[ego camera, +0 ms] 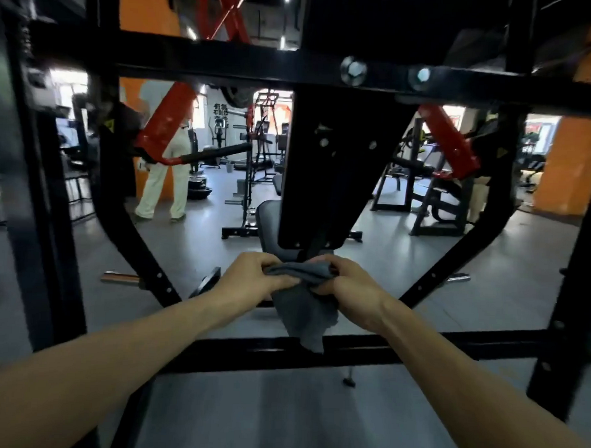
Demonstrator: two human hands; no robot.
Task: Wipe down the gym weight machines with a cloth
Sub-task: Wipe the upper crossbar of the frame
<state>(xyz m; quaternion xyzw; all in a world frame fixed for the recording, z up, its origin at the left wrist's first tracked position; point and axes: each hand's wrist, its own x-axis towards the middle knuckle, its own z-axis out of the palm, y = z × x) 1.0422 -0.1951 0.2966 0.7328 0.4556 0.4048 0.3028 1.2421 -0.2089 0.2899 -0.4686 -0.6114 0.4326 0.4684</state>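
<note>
Both bare forearms reach forward from the lower corners and converge at centre, wrists slightly bent inward; the left hand (251, 276) curls its fingers over the upper left edge of a grey cloth (304, 305), and the right hand (349, 283) pinches the cloth's upper right edge, knuckles facing up; the cloth is bunched between the 2 hands and its loose end hangs down in front of the lower black crossbar (417, 344) of the weight machine; just beyond the hands sits the machine's padded seat (267, 219) beneath a black back plate (333, 178); 2 red lever arms (166, 123) angle outward behind the frame.
</note>
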